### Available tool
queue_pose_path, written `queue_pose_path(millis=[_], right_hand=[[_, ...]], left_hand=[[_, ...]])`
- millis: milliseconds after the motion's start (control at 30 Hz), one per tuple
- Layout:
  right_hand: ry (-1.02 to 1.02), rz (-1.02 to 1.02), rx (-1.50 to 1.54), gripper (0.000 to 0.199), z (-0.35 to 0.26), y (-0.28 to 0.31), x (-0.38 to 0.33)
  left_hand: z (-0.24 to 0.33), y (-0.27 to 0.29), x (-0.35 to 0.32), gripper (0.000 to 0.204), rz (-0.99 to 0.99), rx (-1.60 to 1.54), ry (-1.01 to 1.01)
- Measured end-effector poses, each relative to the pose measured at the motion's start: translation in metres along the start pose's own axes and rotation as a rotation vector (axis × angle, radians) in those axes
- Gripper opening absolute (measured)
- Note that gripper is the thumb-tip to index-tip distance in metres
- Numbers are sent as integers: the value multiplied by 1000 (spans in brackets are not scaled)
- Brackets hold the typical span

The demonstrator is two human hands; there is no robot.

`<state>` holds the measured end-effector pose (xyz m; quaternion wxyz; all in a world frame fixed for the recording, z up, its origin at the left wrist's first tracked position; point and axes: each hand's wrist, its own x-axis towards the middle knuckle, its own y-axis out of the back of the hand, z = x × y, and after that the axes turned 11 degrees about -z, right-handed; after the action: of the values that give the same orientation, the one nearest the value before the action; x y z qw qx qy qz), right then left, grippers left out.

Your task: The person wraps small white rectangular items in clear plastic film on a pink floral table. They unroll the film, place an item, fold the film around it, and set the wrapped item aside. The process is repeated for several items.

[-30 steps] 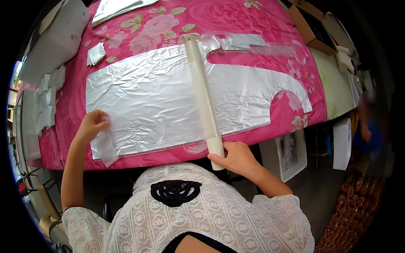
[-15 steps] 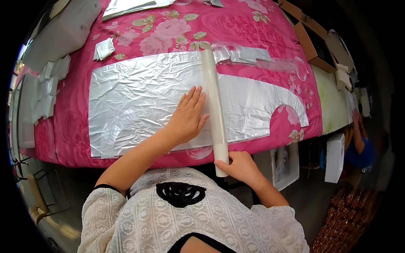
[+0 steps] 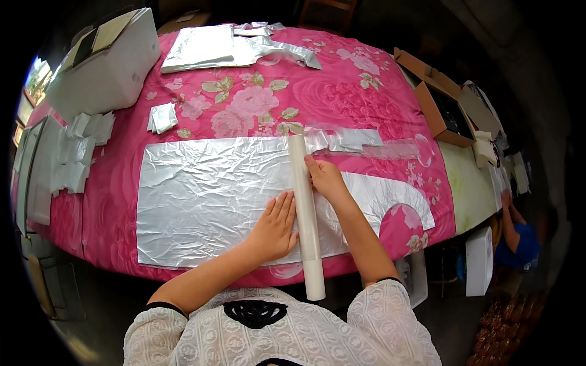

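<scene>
A long pale roll of clear film (image 3: 304, 207) lies nearly upright in view across a crinkled silver foil sheet (image 3: 201, 201), its lower end reaching past the table's near edge. My left hand (image 3: 276, 227) rests flat on the sheet just left of the roll, fingers straight. Toward the far end, my right hand (image 3: 325, 178) holds the roll's right side, thumb against it and the other fingers partly hidden. To the right of the roll the sheet ends in a curved cut-out, partly covered by my right forearm. Any film under my left hand is hard to make out.
Silver strips (image 3: 351, 140) lie beyond the roll. A small foil stack (image 3: 163, 118), a larger foil pile (image 3: 201, 49) and a white foam box (image 3: 113, 67) are farther off. Foil pieces (image 3: 76, 152) sit left; a cardboard box (image 3: 442, 116) stands right. Another person (image 3: 517, 244) is far right.
My right hand has moved from the roll's near end up to its far part. My left hand stays flat beside the roll. The view has tilted, showing more of the table's far side.
</scene>
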<state>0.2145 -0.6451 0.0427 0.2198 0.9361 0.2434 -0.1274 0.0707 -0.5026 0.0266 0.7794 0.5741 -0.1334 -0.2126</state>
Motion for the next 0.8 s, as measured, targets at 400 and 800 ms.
queue_pose_path(millis=[400,800], right_hand=[[411,82,1454,30,-1,68,47],[662,419,1427,43,-27,204,5]], left_hand=[[1,-2,1,71,25,-29,-23],[2,-3,1,71,26,2,-16]])
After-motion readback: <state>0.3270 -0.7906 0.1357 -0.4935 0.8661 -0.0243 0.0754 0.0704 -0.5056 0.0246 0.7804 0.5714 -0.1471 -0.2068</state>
